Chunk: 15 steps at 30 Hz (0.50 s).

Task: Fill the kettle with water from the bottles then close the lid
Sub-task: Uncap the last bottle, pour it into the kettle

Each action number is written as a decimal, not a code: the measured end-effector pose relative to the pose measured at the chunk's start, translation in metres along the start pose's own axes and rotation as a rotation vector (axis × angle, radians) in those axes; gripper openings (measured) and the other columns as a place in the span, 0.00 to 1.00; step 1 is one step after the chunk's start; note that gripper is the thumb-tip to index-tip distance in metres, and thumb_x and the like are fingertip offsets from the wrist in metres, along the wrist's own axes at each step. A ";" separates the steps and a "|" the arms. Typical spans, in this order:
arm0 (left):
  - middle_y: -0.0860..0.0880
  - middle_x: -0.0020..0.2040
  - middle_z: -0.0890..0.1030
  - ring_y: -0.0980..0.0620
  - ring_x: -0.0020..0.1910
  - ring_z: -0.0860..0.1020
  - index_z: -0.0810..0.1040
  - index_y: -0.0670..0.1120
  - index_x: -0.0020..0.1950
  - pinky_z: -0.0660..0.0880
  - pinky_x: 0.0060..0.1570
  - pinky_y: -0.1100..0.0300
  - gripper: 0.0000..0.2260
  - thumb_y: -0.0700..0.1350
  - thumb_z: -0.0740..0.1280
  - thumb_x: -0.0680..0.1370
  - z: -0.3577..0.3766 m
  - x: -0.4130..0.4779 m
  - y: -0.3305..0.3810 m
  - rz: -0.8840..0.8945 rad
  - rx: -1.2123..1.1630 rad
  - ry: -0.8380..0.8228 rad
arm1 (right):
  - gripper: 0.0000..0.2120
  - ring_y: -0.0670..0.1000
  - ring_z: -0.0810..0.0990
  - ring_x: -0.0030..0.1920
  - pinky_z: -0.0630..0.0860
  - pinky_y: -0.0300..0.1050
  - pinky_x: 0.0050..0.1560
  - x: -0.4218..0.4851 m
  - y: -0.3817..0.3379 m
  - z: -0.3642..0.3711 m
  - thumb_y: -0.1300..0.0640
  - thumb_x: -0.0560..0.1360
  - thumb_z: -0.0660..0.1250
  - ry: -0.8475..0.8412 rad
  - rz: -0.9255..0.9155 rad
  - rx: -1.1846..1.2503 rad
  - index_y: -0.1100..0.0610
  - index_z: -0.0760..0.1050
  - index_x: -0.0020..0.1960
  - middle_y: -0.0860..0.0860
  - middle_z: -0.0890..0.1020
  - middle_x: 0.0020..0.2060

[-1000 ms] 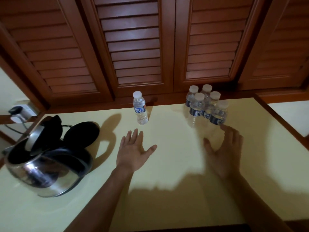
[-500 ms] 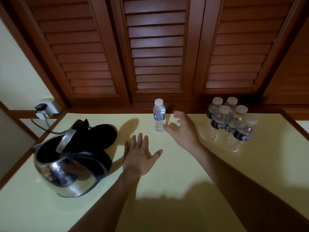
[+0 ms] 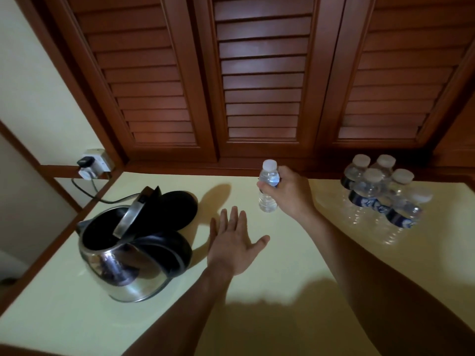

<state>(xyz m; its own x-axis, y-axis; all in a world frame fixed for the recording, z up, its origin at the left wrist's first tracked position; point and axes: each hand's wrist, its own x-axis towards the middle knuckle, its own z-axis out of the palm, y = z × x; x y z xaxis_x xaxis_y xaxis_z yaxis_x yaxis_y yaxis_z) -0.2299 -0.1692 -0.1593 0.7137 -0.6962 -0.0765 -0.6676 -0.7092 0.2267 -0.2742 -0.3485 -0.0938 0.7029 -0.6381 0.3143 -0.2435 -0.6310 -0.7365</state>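
After it crossed over, the right hand (image 3: 290,194) grabbed the lone bottle (image 3: 268,187); the left hand (image 3: 232,244) stayed flat, so pouring could start.

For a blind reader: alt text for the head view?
The right hand grips a capped water bottle at a yellow counter; the left hand is open beside it. An open-lidded steel kettle stands left, five more bottles right.

Dim warm light, hard shadows, glare on bottles (image 3: 380,199), wide-angle edge distortion
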 end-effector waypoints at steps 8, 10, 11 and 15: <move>0.58 0.76 0.69 0.57 0.75 0.66 0.59 0.57 0.80 0.65 0.72 0.61 0.39 0.66 0.69 0.73 -0.005 -0.028 0.005 0.281 -0.342 0.226 | 0.17 0.41 0.78 0.38 0.73 0.38 0.42 -0.069 0.001 -0.040 0.37 0.67 0.72 0.006 0.044 -0.084 0.50 0.77 0.45 0.44 0.82 0.39; 0.61 0.73 0.73 0.60 0.71 0.70 0.61 0.59 0.78 0.70 0.68 0.61 0.39 0.66 0.72 0.71 -0.005 -0.041 0.011 0.296 -0.438 0.232 | 0.17 0.42 0.79 0.38 0.75 0.42 0.43 -0.090 -0.003 -0.049 0.38 0.67 0.74 0.007 0.063 -0.041 0.50 0.78 0.45 0.44 0.83 0.39; 0.62 0.71 0.74 0.61 0.69 0.71 0.62 0.60 0.77 0.71 0.66 0.61 0.39 0.66 0.73 0.70 -0.005 -0.047 0.013 0.287 -0.488 0.242 | 0.17 0.42 0.79 0.38 0.74 0.40 0.42 -0.100 -0.008 -0.053 0.39 0.67 0.75 0.004 0.061 -0.026 0.50 0.79 0.46 0.44 0.83 0.39; 0.62 0.64 0.80 0.61 0.63 0.77 0.67 0.60 0.74 0.75 0.61 0.62 0.36 0.62 0.77 0.69 -0.015 -0.073 0.023 0.300 -0.706 0.256 | 0.13 0.34 0.76 0.46 0.67 0.25 0.41 -0.135 -0.034 -0.069 0.45 0.66 0.78 -0.036 0.050 0.054 0.43 0.79 0.48 0.37 0.82 0.42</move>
<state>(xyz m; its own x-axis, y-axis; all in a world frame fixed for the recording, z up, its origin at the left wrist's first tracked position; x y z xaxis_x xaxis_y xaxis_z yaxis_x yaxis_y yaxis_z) -0.2937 -0.1330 -0.1345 0.6090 -0.7382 0.2901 -0.6080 -0.1997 0.7684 -0.4069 -0.2712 -0.0694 0.7144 -0.6514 0.2554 -0.2431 -0.5734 -0.7824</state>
